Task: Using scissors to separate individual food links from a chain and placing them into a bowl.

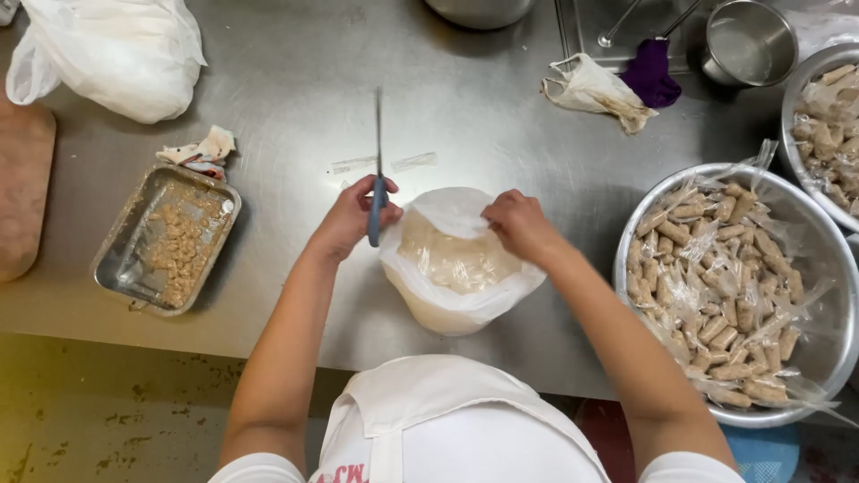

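While standing at a steel worktop (295,80), a person is working on a plastic bag (452,264) of pale, doughy filling with scissors (377,179).

Seen from above, the worktop is filling the view; a big metal bowl (828,349) of small wrapped brown rolls is sitting at the right, with a second bowl (792,98) behind it, and a shallow metal tray (121,268) of crumbs is lying at the left. The bag is resting at the middle near the front edge, between both hands. It is looking soft, saggy and probably slippery and fairly heavy, so the loose top film seems the best hold. The left hand (349,219) is keeping its grip clenched on the scissors' blue handles, blades pointing away. The right hand (519,224) is pinching the bag's open top edge.
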